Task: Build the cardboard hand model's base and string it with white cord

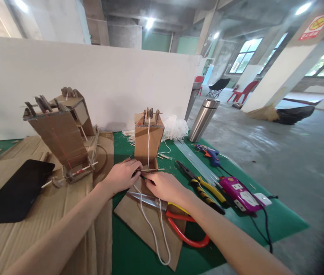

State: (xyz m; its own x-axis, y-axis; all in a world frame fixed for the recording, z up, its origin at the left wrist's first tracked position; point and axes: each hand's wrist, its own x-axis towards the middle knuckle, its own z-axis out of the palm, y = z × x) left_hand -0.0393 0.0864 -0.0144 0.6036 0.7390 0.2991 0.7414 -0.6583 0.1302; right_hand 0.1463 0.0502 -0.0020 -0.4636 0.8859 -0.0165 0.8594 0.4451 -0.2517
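Note:
A small cardboard tower (148,143) stands on the green table, with cardboard pulley discs (148,114) on its top. White string (149,137) runs from the discs down its front to a thin wooden stick (157,169) across the base. My left hand (125,175) and my right hand (164,186) meet at this base, fingers closed and pinching. String appears to be in both grips, though the fingertips partly hide it. A long loop of it hangs towards me, over scissors (162,204) with red and yellow handles and a flat cardboard piece (139,221).
To the left, another cardboard model (60,137) and a black tablet-like slab (18,191) rest on cardboard sheets. On the right lie pliers (200,187), clear glue sticks (196,162), a blue glue gun (212,154) and a purple power strip (242,194). A steel flask (204,120) stands behind.

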